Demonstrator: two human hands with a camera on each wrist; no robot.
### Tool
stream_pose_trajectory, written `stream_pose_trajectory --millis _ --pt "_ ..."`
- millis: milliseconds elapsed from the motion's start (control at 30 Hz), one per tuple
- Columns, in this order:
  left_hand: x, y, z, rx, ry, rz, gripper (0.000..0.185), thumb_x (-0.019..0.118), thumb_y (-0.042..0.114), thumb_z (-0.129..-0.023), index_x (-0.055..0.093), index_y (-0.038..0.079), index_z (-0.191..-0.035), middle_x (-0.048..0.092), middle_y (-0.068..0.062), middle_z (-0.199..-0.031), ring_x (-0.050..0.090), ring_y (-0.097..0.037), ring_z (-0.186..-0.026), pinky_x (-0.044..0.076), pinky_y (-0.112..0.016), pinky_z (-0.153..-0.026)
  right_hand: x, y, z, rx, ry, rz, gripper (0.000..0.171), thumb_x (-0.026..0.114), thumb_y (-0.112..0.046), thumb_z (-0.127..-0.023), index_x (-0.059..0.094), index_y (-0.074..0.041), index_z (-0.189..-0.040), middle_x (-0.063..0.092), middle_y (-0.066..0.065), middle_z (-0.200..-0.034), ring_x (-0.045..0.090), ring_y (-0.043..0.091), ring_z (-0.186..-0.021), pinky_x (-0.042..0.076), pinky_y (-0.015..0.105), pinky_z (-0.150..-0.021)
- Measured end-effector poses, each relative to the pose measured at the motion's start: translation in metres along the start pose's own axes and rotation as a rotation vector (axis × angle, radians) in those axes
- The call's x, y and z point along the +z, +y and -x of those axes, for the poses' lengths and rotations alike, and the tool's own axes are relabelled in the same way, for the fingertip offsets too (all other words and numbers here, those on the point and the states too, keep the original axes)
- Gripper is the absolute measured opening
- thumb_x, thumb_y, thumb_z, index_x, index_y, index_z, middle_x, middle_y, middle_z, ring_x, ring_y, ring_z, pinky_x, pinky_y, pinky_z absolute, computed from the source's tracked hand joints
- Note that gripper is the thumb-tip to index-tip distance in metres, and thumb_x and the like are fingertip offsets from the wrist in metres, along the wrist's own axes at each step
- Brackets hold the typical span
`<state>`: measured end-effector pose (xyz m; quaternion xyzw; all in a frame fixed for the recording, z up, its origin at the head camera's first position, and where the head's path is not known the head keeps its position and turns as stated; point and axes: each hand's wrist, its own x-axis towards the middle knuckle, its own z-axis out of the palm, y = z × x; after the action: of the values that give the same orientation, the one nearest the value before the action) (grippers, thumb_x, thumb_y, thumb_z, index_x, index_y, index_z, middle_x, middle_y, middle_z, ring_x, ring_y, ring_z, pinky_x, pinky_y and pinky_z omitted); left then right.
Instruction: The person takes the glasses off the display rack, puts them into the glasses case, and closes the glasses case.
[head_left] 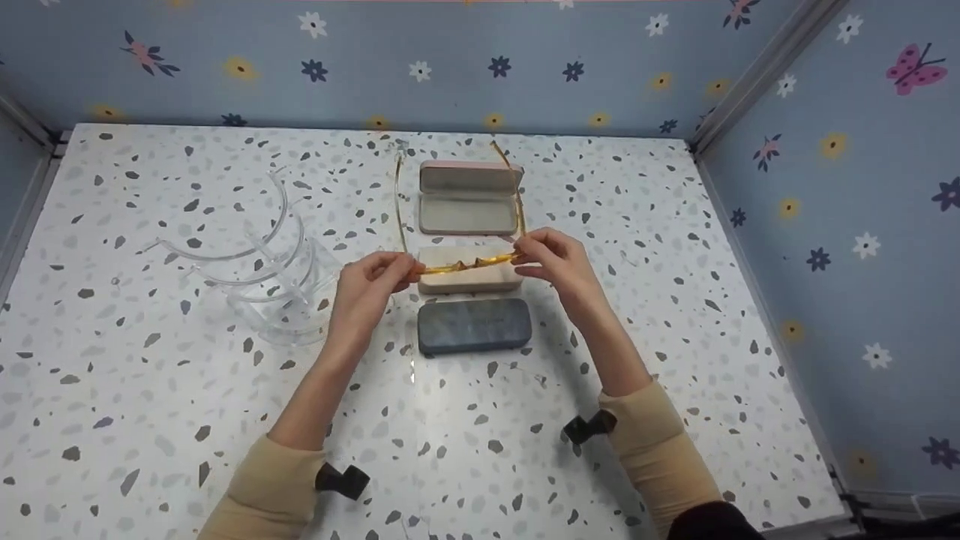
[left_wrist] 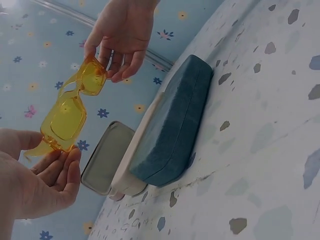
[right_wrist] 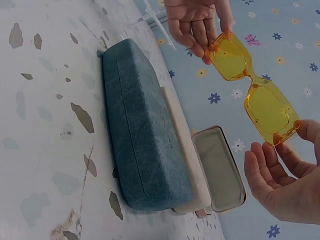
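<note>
Both hands hold up a pair of yellow see-through sunglasses (head_left: 480,262), its temples unfolded and pointing away toward the back wall. My left hand (head_left: 370,289) pinches the frame's left corner between thumb and fingers. At the opposite corner my right hand (head_left: 559,270) pinches it by the hinge. In the right wrist view the two yellow lenses (right_wrist: 270,110) show whole, with fingertips only at the outer ends. Below the sunglasses lies a cream glasses case (head_left: 469,280), partly hidden by them. Behind it stands an open glasses case (head_left: 469,216) with a pale lining and pink rim.
Nearest to me in the row of cases is a closed blue-grey glasses case (head_left: 474,326). A clear plastic stand with curved arms (head_left: 281,262) stands on the left, close to my left forearm. Flowered wall panels (head_left: 420,67) border the speckled table (head_left: 675,450).
</note>
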<state>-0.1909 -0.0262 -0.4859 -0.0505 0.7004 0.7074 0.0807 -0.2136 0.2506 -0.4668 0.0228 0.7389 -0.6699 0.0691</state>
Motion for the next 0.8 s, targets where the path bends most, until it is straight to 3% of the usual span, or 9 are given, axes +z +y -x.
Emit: stream_pose_trajectory --millis 300,567,800 --pt "0.018 -0.002 0.004 0.087 0.102 -0.048 0.033 0.062 0.029 -0.104 0.071 0.001 -0.118 0.077 -0.013 -0.111 0.073 -0.016 -0.1 0.059 -0.027 -0.095 -0.001 0.007 0.013 -0.013 0.06 -0.095 0.023 0.063 -0.02 -0.102 0.068 0.001 -0.11 0.067 0.017 -0.111 0.07 0.019 -0.099 0.062 0.035 -0.093" --pt "0.025 -0.006 0.004 0.12 0.124 -0.017 0.031 0.064 0.028 -0.103 0.072 0.001 -0.117 0.077 -0.013 -0.11 0.073 -0.014 -0.096 0.059 -0.024 -0.091 -0.004 0.012 0.022 -0.039 0.092 -0.049 0.03 0.063 -0.027 -0.103 0.068 0.001 -0.114 0.066 0.022 -0.116 0.069 0.021 -0.103 0.062 0.035 -0.093" --pt "0.023 -0.013 0.004 0.155 0.137 -0.014 0.031 0.065 0.029 -0.103 0.073 0.002 -0.117 0.078 -0.012 -0.109 0.074 -0.012 -0.095 0.06 -0.025 -0.089 -0.002 0.014 0.023 -0.065 0.108 -0.021 0.026 0.063 -0.023 -0.103 0.069 0.0 -0.113 0.07 0.008 -0.107 0.071 0.019 -0.102 0.063 0.034 -0.092"
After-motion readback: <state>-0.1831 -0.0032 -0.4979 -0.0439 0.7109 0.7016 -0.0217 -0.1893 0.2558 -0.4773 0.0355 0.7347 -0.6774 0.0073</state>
